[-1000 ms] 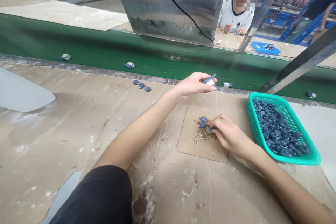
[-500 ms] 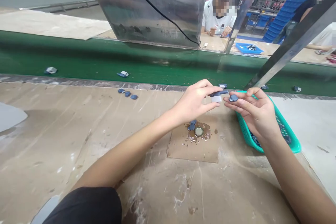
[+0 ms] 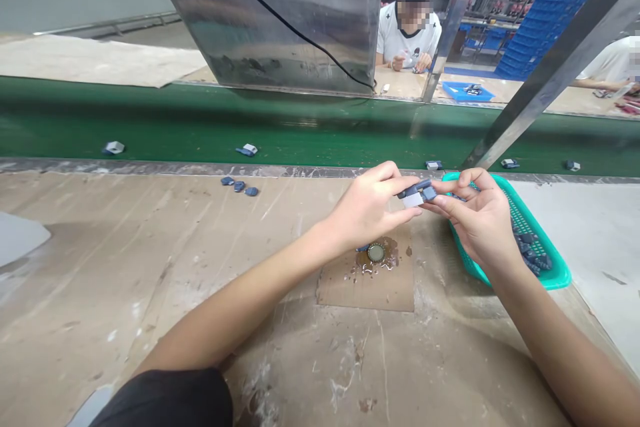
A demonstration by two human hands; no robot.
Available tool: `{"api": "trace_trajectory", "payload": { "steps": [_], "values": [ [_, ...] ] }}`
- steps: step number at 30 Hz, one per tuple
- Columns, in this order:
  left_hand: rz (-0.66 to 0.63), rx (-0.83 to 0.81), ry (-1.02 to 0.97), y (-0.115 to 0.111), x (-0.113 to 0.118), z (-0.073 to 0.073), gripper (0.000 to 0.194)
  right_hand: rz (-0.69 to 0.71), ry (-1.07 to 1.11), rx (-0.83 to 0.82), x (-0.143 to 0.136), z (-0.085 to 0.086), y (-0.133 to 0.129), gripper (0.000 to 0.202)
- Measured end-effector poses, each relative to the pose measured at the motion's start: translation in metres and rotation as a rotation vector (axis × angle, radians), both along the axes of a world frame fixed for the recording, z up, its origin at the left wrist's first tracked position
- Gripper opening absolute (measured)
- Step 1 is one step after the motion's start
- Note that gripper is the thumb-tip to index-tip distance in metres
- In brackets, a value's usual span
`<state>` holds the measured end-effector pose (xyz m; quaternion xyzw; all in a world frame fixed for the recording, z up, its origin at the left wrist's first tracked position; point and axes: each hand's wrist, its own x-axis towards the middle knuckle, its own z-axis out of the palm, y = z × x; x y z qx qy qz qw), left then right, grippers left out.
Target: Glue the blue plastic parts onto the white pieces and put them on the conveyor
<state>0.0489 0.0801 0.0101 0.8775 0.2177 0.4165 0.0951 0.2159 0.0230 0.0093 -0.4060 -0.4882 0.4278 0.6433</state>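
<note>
One broad table (image 3: 200, 267), tan sheeting, creased, scuffed and pale-flecked, fills the lower frame. Behind it a smooth green belt (image 3: 190, 127) runs across the full width. Upper centre: metal box (image 3: 295, 13), flat-sided, brushed sheen, dark smudges near its base, black cord slanting over it. Upper right: slanted metal post (image 3: 555, 53); left of it, a stack of blue trays (image 3: 545, 27) and a seated person (image 3: 410, 33) in a white shirt.

Right of centre, a green plastic basket (image 3: 543, 227), perforated walls, rounded rim, holds a heap of small dark-blue pieces (image 3: 537, 253). Shallow blue tray (image 3: 460, 95), upper right, holds a few small parts.

Cardboard square (image 3: 365, 290) below centre, wet brown patch with glossy drops.

Left hand (image 3: 367, 203), narrow grip, holds a blue-and-white block (image 3: 413, 200). Right hand (image 3: 477, 217) pinches a small blue chip (image 3: 429, 194) against or just beside the block, right of centre; contact unclear.

Five blue-and-white parts (image 3: 247, 149) spaced along the belt. Three blue lumps (image 3: 239, 186) on the table, left of centre. Round metal cap (image 3: 376, 253), crimped edge, on the wet patch.
</note>
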Motion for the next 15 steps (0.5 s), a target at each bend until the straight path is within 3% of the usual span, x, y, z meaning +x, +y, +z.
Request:
{"api": "trace_trajectory", "payload": {
  "steps": [4, 8, 15],
  "values": [
    [0.027, 0.042, 0.013, -0.001, 0.001, -0.003, 0.03, -0.04, -0.081, 0.025, -0.001, -0.003, -0.002, 0.033],
    [0.011, 0.073, -0.021, 0.0, 0.002, -0.005, 0.027, 0.04, -0.046, -0.047, 0.001, 0.0, -0.001, 0.028],
    [-0.149, 0.043, -0.044, -0.012, 0.007, 0.0, 0.029, 0.535, 0.062, -0.253, 0.01, -0.001, -0.005, 0.038]
  ]
}}
